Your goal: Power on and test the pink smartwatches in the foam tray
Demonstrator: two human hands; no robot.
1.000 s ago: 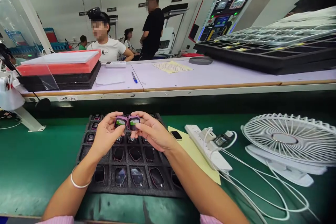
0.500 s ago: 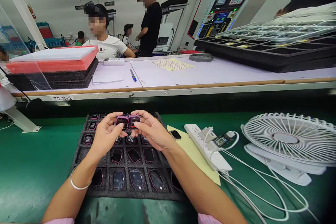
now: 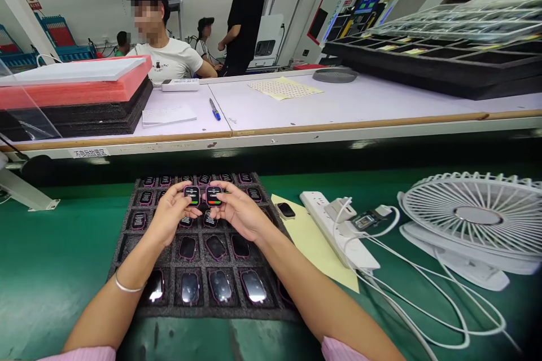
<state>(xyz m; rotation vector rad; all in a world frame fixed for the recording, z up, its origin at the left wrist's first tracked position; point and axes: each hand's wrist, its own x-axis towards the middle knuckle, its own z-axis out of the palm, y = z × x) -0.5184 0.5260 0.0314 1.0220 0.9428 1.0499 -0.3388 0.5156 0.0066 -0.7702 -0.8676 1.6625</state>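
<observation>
A black foam tray (image 3: 127, 248) with rows of pockets lies on the green mat, holding several purple-edged smartwatch bodies. My left hand (image 3: 171, 218) is closed round one purple watch body (image 3: 192, 194) with a lit screen. My right hand (image 3: 237, 211) pinches a second purple watch body (image 3: 214, 195), its screen lit too. Both watches are held side by side just above the tray's far half, faces toward me.
A yellow sheet (image 3: 315, 248) with one loose watch body (image 3: 287, 210) lies right of the tray. Beyond it are a white power strip (image 3: 322, 220) with cables and a white fan (image 3: 474, 223). A raised white bench (image 3: 339, 110) carries stacked trays; a person sits behind it.
Both hands lowered slightly toward the tray with the two watches. The watch screens went from dark half a second ago to lit with green and red. The camera tilted down.
</observation>
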